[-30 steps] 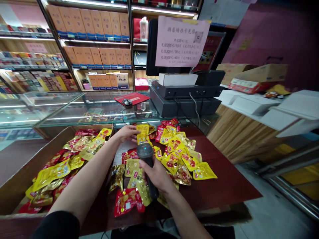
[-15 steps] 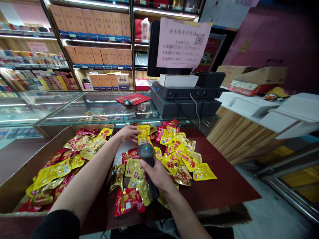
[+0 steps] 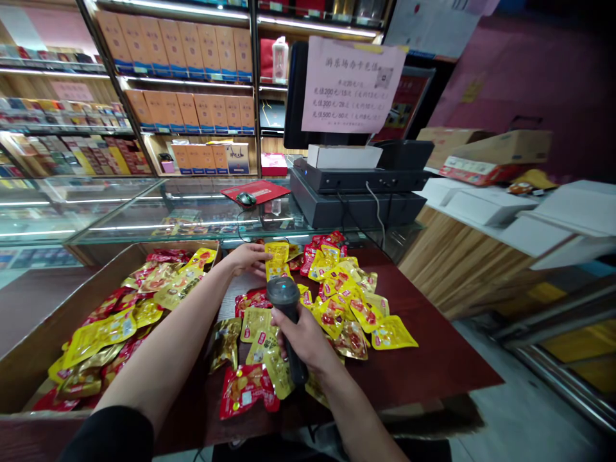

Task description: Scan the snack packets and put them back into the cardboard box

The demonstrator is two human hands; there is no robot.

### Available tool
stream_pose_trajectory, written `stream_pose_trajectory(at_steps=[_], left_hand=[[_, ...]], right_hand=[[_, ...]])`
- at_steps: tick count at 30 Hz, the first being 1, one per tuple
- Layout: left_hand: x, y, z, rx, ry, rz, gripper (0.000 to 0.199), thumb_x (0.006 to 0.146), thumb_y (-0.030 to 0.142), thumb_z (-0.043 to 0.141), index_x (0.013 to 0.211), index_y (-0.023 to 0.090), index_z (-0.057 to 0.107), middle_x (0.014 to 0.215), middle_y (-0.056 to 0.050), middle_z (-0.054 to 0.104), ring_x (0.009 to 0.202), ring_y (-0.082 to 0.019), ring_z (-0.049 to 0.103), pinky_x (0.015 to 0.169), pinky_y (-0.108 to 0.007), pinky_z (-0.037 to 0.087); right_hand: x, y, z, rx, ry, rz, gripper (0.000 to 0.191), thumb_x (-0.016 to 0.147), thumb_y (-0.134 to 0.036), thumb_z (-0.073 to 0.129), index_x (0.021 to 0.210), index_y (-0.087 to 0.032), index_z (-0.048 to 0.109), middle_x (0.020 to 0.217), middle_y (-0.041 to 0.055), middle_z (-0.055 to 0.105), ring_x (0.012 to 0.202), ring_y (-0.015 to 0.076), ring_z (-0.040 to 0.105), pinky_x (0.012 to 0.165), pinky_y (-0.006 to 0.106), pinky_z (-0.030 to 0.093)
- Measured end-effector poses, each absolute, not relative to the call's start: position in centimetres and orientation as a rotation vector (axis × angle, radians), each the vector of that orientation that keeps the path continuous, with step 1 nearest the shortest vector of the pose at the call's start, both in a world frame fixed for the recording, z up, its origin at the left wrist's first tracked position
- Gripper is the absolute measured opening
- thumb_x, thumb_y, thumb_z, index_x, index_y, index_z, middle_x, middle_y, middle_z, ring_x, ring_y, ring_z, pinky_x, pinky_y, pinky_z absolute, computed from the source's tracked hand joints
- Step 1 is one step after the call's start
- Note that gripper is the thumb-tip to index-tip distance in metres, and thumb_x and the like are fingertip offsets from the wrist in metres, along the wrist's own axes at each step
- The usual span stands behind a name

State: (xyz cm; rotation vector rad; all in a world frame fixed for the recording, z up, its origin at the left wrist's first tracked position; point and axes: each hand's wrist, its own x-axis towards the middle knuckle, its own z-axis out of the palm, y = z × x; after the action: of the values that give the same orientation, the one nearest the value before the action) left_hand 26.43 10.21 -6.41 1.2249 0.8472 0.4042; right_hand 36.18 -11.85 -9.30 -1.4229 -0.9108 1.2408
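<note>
My left hand (image 3: 249, 258) pinches a yellow snack packet (image 3: 277, 255) by its left edge, holding it upright just beyond the scanner. Wrapped round the handle of a black barcode scanner (image 3: 283, 294) are the fingers of my right hand (image 3: 304, 337); a small blue light shows on the scanner's head, which covers the packet's lower part. Under and beside the scanner lie pale gold packets (image 3: 256, 324), a dark gold packet (image 3: 225, 343) and a red packet (image 3: 248, 390). A pile of yellow packets (image 3: 337, 314) spreads to the right over the dark red table (image 3: 433, 369).
At the left, an open cardboard box (image 3: 103, 282) holds many red, yellow and gold packets. Behind the table stands a glass counter (image 3: 202, 192) with a mouse (image 3: 246, 199), a cash drawer (image 3: 356, 202) and a monitor (image 3: 296, 96) bearing a paper sign. White boxes (image 3: 495, 208) sit at the right.
</note>
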Motion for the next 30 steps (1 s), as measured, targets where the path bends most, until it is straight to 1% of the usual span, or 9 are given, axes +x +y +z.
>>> stream_pose_trajectory(at_steps=[8,13,18,24,27,30], left_hand=[[26.4,10.2,-6.5,1.253,0.857,0.401,0.045,0.057,0.032,0.085,0.094,0.015,0.066,0.076,-0.006,0.072,0.062,-0.020,0.069,0.063,-0.035,0.058],[26.4,10.3,-6.6,1.225,0.856,0.397,0.039,0.057,0.027,0.085,0.086,0.014,0.062,0.078,-0.008,0.072,0.064,-0.022,0.070,0.062,-0.038,0.059],[26.4,10.7,-6.2,1.234,0.836,0.420,0.033,0.062,0.023,0.082,0.086,0.014,0.062,0.079,-0.008,0.072,0.062,-0.019,0.069,0.059,-0.035,0.060],[24.5,10.9,-2.8,1.240,0.889,0.552,0.038,0.061,0.024,0.083,0.092,0.014,0.063,0.083,-0.008,0.072,0.063,-0.019,0.069,0.058,-0.035,0.060],[21.0,11.0,-0.5,1.277,0.931,0.628,0.040,0.058,0.026,0.084,0.090,0.015,0.063,0.083,-0.007,0.071,0.063,-0.019,0.068,0.058,-0.033,0.060],[15.6,10.5,1.7,1.286,1.019,0.725,0.037,0.057,0.025,0.085,0.085,0.015,0.064,0.078,-0.005,0.070,0.061,-0.016,0.067,0.055,-0.029,0.060]], right_hand=[[36.2,-11.8,-9.0,-1.400,-0.903,1.250,0.041,0.078,-0.056,0.060,0.094,-0.020,0.051,0.051,-0.0058,0.054,0.037,0.0105,0.048,0.038,0.023,0.044],[36.2,-11.9,-8.7,-1.411,-0.884,1.259,0.039,0.078,-0.055,0.061,0.093,-0.020,0.051,0.050,-0.0059,0.053,0.036,0.0107,0.048,0.037,0.023,0.043],[36.5,-12.2,-7.9,-1.409,-0.898,1.243,0.038,0.077,-0.055,0.061,0.088,-0.020,0.052,0.050,-0.0058,0.053,0.037,0.0100,0.047,0.037,0.022,0.042],[37.1,-12.3,-5.5,-1.394,-0.889,1.271,0.036,0.077,-0.052,0.062,0.088,-0.020,0.050,0.047,-0.0073,0.052,0.035,0.0094,0.046,0.036,0.021,0.041],[37.1,-12.2,-4.5,-1.346,-0.920,1.265,0.037,0.076,-0.052,0.062,0.090,-0.020,0.049,0.047,-0.0080,0.051,0.035,0.0088,0.045,0.037,0.020,0.040],[36.7,-11.8,-4.1,-1.301,-0.978,1.268,0.037,0.076,-0.053,0.062,0.086,-0.019,0.048,0.045,-0.0075,0.051,0.034,0.0084,0.045,0.036,0.019,0.036]])
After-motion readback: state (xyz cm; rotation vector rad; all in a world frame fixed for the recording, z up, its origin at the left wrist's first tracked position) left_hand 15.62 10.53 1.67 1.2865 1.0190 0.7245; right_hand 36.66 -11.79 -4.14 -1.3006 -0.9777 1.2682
